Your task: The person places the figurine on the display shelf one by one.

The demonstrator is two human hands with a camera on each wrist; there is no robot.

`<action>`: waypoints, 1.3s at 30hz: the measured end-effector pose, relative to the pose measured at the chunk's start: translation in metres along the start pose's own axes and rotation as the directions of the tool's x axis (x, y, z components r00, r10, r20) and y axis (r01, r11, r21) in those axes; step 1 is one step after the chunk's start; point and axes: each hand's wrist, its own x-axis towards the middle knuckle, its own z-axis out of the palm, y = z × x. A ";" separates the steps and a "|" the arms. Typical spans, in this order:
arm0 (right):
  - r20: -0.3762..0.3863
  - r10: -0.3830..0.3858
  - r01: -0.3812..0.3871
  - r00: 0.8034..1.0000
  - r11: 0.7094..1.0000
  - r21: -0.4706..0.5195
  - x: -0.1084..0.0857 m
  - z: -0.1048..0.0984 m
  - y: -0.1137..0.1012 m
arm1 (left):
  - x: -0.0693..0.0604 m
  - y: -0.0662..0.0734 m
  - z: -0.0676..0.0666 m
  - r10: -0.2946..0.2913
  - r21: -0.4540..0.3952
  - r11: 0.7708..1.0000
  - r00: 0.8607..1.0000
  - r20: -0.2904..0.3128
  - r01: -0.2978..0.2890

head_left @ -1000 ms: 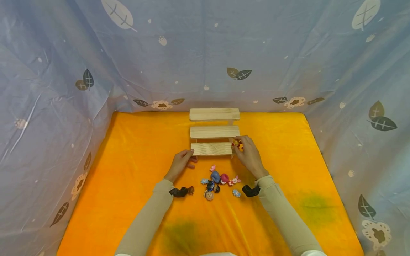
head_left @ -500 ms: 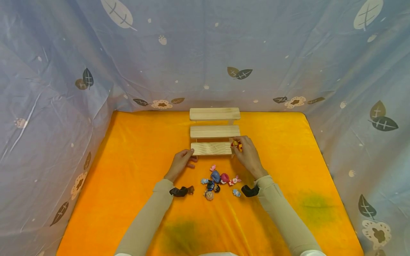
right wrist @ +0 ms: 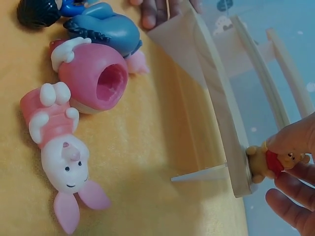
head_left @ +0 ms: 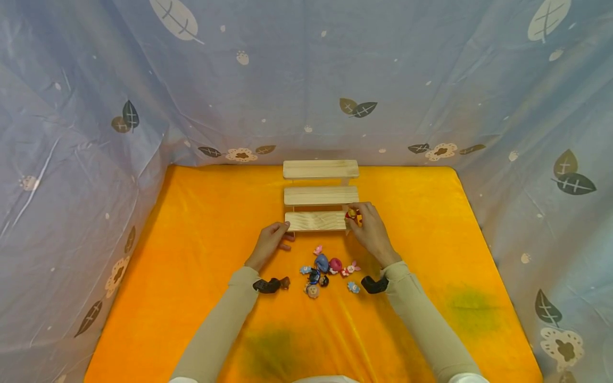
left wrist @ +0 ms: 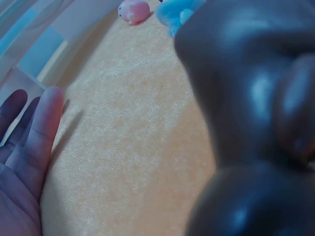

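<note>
In the head view, my right hand pinches a yellow bear figurine in a red shirt at the right end of the lowest board of a three-step wooden display stand. The right wrist view shows the bear figurine with its feet against the board. At the stand's left end, my left hand touches the lowest board's front corner. Its fingers look straight in the left wrist view; the thumb is hidden there. All three boards show bare wood apart from the bear's spot.
Several figurines lie in front of the stand, including a pink rabbit-eared one, a hollow pink one and a blue one. A brown figurine lies by the left wrist camera, a light-blue one by the right. Patterned curtains surround the orange cloth.
The bear figurine shifts very slightly within my right fingers at the board's right end. My left hand stays at the stand's left corner, and the loose figurines keep their places.
</note>
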 end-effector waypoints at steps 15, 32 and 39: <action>-0.065 0.035 -0.029 0.997 0.995 0.094 -0.003 -0.021 -0.012 | 0.001 0.000 -0.002 -0.028 0.010 1.000 1.000 0.013 0.027; 0.074 0.050 -0.076 0.996 0.912 0.403 -0.011 -0.053 -0.051 | -0.001 0.001 -0.001 -0.020 0.017 1.000 1.000 0.017 0.019; 0.098 0.044 -0.084 0.994 0.885 0.457 -0.019 -0.046 -0.050 | -0.001 0.001 -0.002 -0.021 0.015 1.000 1.000 0.020 0.020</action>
